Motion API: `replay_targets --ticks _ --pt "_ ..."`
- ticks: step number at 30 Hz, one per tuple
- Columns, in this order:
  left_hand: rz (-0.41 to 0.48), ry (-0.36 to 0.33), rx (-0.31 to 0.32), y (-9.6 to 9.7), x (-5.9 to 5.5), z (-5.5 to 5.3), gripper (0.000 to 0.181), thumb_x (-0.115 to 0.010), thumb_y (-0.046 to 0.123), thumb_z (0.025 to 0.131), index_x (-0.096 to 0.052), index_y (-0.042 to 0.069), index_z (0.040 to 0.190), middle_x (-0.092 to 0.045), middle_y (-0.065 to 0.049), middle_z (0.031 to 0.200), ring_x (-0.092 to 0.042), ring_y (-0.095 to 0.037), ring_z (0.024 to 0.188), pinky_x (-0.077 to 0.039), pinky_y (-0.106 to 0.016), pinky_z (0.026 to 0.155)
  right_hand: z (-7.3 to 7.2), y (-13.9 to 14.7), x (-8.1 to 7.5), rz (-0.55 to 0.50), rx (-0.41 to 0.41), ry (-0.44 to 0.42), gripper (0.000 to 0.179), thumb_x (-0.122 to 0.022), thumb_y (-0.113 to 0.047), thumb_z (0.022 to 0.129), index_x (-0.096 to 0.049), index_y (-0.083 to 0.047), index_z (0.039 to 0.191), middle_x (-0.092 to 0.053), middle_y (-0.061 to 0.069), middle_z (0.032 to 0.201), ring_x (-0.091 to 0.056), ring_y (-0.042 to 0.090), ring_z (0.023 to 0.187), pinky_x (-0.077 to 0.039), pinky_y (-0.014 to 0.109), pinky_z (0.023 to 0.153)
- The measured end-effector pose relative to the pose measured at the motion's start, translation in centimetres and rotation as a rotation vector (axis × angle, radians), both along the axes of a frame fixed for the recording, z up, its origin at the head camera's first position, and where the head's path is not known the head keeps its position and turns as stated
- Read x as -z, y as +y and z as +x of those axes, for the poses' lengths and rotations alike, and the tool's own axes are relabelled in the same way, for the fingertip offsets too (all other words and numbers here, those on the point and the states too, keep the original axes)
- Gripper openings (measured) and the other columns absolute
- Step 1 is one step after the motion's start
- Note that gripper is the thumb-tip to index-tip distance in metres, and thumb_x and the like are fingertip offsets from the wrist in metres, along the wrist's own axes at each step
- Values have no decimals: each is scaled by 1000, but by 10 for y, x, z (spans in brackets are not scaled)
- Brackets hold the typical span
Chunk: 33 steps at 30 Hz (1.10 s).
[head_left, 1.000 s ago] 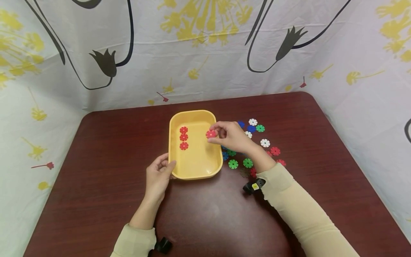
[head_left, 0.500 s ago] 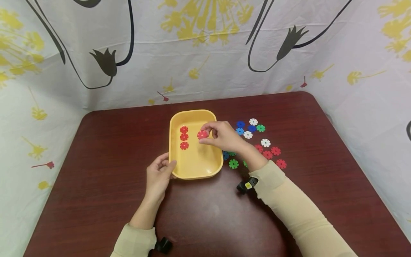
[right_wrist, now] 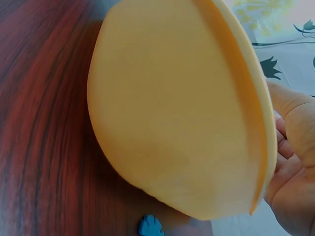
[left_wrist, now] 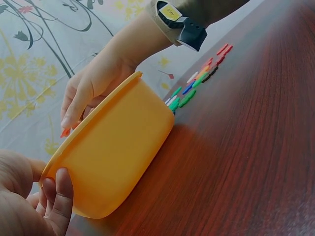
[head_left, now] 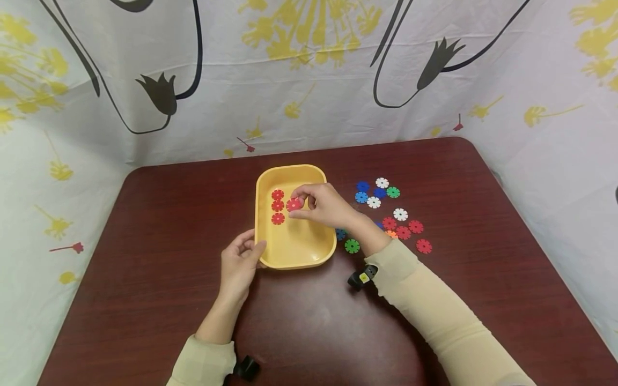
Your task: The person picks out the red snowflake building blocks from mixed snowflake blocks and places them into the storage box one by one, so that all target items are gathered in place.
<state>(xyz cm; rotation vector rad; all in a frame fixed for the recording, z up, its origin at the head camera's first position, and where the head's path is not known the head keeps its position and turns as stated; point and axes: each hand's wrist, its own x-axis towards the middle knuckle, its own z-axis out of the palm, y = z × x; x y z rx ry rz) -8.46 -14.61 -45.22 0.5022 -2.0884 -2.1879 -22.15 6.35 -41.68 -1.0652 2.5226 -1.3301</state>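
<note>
A yellow rectangular tray with rounded corners sits on the table. My left hand grips its near left corner, thumb over the rim and fingers along the outer wall, as the left wrist view also shows. Inside, a column of 3 red notched discs lies toward the left side. Over the tray, my right hand pinches another red notched disc between thumb and fingers, just right of that column. In the right wrist view the tray's wall hides the pinched disc.
Right of the tray, several loose notched discs lie scattered: white, green, blue and red. The dark red wooden table ends at a patterned cloth behind it.
My right hand has moved left across the tray with the red disc, from the right rim toward the red column. My left hand stays on the tray's corner.
</note>
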Motion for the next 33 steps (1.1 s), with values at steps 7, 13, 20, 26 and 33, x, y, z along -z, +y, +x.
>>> replay_targets --ticks 7,13,20,26,33 --pt "-5 -4 -1 0 0 0 38 -70 4 95 -60 -5 130 -53 -7 85 -60 -10 61 -56 -21 52 0 -10 1 5 -34 -7 35 -86 -25 84 -72 -3 107 -62 1 83 -50 13 64 -44 24 58" --pt "-10 -10 -1 1 0 0 38 -69 4 95 -60 -4 131 -53 -7 85 -60 -9 61 -57 -21 52 0 -18 3 17 -55 4 33 -86 -23 83 -72 -3 104 -62 3 81 -50 12 60 -43 22 55" --pt "-9 -7 0 1 1 0 38 -69 4 95 -61 -4 131 -53 -6 85 -60 -10 61 -56 -20 52 2 -27 5 65 -61 22 31 -85 -26 84 -72 -6 103 -63 -1 80 -51 11 61 -42 21 56" --pt "-2 -1 2 0 2 0 37 -69 3 95 -61 -4 130 -53 -6 85 -60 -9 61 -56 -20 52 3 -34 8 92 -77 9 28 -84 -24 86 -71 -7 103 -63 -2 81 -51 10 62 -43 21 57" --pt "8 9 0 1 3 -1 38 -69 2 94 -60 -6 131 -53 -5 84 -59 -8 60 -56 -20 52 3 -41 13 121 -86 27 27 -84 -22 86 -72 -7 104 -65 -4 80 -54 10 65 -46 22 60"
